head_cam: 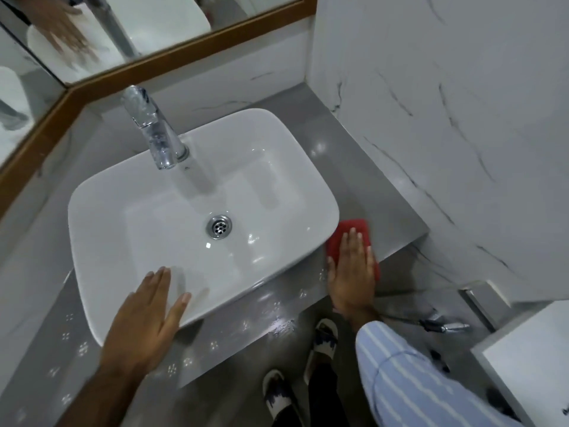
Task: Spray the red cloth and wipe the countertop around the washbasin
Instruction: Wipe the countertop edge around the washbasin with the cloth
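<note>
A white rectangular washbasin (197, 211) sits on a grey countertop (378, 186). The folded red cloth (354, 231) lies flat on the countertop just right of the basin, near the front edge. My right hand (352, 272) presses palm-down on the cloth, fingers straight and together. My left hand (147, 315) rests flat on the basin's front left rim, fingers spread, holding nothing. No spray bottle is in view.
A chrome tap (154, 131) stands at the basin's back. A wood-framed mirror (154, 35) runs behind. A marble wall (446, 134) bounds the counter on the right. Wet droplets (277, 322) show on the counter's front. A white toilet (529, 359) and hand sprayer (443, 325) are lower right.
</note>
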`<state>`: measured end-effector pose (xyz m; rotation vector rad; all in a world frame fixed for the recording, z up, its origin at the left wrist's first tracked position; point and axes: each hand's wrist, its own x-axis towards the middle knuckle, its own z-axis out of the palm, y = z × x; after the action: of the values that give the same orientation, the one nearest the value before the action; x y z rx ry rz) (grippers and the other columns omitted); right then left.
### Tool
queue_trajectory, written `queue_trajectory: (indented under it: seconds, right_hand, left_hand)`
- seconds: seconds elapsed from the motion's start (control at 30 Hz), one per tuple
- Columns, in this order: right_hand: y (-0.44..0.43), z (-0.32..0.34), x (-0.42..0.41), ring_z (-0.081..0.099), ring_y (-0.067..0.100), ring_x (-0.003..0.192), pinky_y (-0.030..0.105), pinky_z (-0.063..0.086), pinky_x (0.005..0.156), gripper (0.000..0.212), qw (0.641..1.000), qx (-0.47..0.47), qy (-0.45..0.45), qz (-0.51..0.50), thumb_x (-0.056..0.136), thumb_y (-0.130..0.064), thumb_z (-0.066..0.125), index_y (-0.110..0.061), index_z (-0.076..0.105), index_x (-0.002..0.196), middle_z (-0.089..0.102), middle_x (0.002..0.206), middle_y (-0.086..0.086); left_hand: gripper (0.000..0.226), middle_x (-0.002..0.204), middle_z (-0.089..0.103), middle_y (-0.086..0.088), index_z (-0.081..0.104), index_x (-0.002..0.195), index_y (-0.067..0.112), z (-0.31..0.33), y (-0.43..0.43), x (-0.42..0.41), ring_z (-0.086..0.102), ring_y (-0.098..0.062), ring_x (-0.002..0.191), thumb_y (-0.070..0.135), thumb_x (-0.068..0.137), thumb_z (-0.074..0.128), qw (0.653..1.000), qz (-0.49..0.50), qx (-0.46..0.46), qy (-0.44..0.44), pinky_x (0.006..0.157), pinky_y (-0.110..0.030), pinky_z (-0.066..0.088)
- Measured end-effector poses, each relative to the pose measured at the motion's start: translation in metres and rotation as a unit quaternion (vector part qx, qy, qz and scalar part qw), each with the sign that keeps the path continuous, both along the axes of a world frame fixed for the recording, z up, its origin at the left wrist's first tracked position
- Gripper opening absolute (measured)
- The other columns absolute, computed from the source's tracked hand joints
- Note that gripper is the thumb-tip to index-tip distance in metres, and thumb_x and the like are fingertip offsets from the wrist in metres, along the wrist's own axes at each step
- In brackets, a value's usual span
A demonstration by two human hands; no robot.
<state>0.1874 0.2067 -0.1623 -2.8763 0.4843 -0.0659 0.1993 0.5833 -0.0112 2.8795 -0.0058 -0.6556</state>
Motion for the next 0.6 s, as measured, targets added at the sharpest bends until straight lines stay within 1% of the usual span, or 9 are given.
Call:
queue_trajectory:
  seconds: [0.07, 0.13, 0.27, 0.3, 0.4, 0.47, 0.5, 0.53, 0.6]
  right_hand:
    - [0.004, -0.006, -0.021, 0.013, 0.026, 0.163, 0.051, 0.018, 0.131, 0.069, 0.995, 0.009, -0.012, 0.1, 0.109, -0.045, 0.035, -0.009, 0.018, 0.166, 0.019, 0.175, 0.011]
    - [-0.012, -0.005, -0.02, 0.012, 0.024, 0.163, 0.052, 0.019, 0.131, 0.069, 0.991, -0.003, -0.014, 0.133, 0.108, -0.045, 0.035, -0.01, 0.02, 0.166, 0.019, 0.175, 0.01]
    - [-0.005, 0.002, -0.002, 0.017, 0.031, 0.162, 0.055, 0.02, 0.13, 0.069, 1.0, 0.002, 0.013, 0.009, 0.108, -0.044, 0.031, -0.007, 0.019, 0.165, 0.022, 0.173, 0.016]
    - [0.011, 0.001, -0.006, 0.016, 0.031, 0.162, 0.055, 0.019, 0.13, 0.069, 1.0, 0.003, 0.006, 0.012, 0.108, -0.043, 0.031, -0.006, 0.019, 0.165, 0.022, 0.173, 0.016]
    - [0.048, -0.013, -0.038, 0.011, 0.027, 0.163, 0.051, 0.016, 0.131, 0.068, 0.988, 0.008, -0.017, 0.154, 0.109, -0.044, 0.034, -0.007, 0.02, 0.165, 0.019, 0.175, 0.013]
    - [0.039, -0.011, -0.047, 0.013, 0.026, 0.163, 0.052, 0.022, 0.13, 0.069, 0.969, -0.008, -0.01, 0.246, 0.109, -0.046, 0.034, -0.009, 0.02, 0.165, 0.02, 0.175, 0.011]
    - [0.029, -0.009, -0.045, 0.015, 0.025, 0.162, 0.053, 0.026, 0.128, 0.069, 0.966, -0.018, -0.005, 0.259, 0.109, -0.047, 0.036, -0.01, 0.022, 0.165, 0.021, 0.174, 0.01]
    - [0.02, -0.005, -0.042, 0.016, 0.026, 0.162, 0.054, 0.028, 0.127, 0.069, 0.969, -0.022, 0.008, 0.247, 0.108, -0.047, 0.038, -0.009, 0.023, 0.165, 0.022, 0.174, 0.01]
    - [0.01, 0.003, -0.035, 0.016, 0.028, 0.162, 0.056, 0.026, 0.127, 0.069, 0.986, -0.011, 0.022, 0.167, 0.107, -0.043, 0.041, -0.007, 0.025, 0.164, 0.021, 0.173, 0.012]
  left_hand:
    - [0.102, 0.177, 0.019, 0.0, 0.021, 0.169, 0.015, 0.004, 0.007, -0.004, 0.016, -0.019, 0.165, 0.078, 0.091, 0.004, 1.0, -0.007, 0.006, -0.009, 0.135, -0.044, 0.018]
    - [0.107, 0.176, 0.024, -0.001, 0.025, 0.168, 0.014, 0.008, 0.014, -0.006, 0.019, -0.02, 0.165, 0.078, 0.087, 0.001, 1.0, -0.013, 0.017, -0.022, 0.135, -0.045, 0.019]
    - [0.105, 0.17, 0.039, -0.005, 0.039, 0.164, 0.014, 0.008, 0.022, -0.007, 0.031, -0.025, 0.161, 0.074, 0.088, 0.001, 0.998, -0.03, 0.032, -0.046, 0.133, -0.048, 0.026]
    - [0.102, 0.168, 0.043, -0.006, 0.042, 0.162, 0.013, 0.007, 0.022, -0.008, 0.035, -0.026, 0.16, 0.073, 0.09, 0.002, 0.997, -0.033, 0.034, -0.054, 0.131, -0.049, 0.029]
    - [0.098, 0.163, 0.05, -0.009, 0.047, 0.159, 0.009, 0.001, 0.024, -0.008, 0.042, -0.029, 0.156, 0.069, 0.095, 0.004, 0.995, -0.047, 0.043, -0.071, 0.127, -0.05, 0.035]
    - [0.099, 0.164, 0.049, -0.009, 0.046, 0.16, 0.01, 0.0, 0.026, -0.009, 0.041, -0.028, 0.156, 0.071, 0.095, 0.002, 0.995, -0.051, 0.046, -0.071, 0.128, -0.049, 0.034]
    - [0.1, 0.165, 0.048, -0.009, 0.045, 0.16, 0.01, 0.0, 0.027, -0.009, 0.04, -0.028, 0.156, 0.072, 0.094, 0.001, 0.995, -0.05, 0.047, -0.074, 0.129, -0.048, 0.032]
    - [0.102, 0.166, 0.047, -0.008, 0.045, 0.161, 0.011, -0.001, 0.027, -0.009, 0.04, -0.027, 0.157, 0.073, 0.094, -0.001, 0.994, -0.051, 0.05, -0.078, 0.13, -0.048, 0.031]
    - [0.106, 0.166, 0.046, -0.007, 0.044, 0.161, 0.012, -0.002, 0.026, -0.009, 0.039, -0.027, 0.157, 0.076, 0.094, -0.007, 0.993, -0.056, 0.057, -0.088, 0.131, -0.048, 0.029]
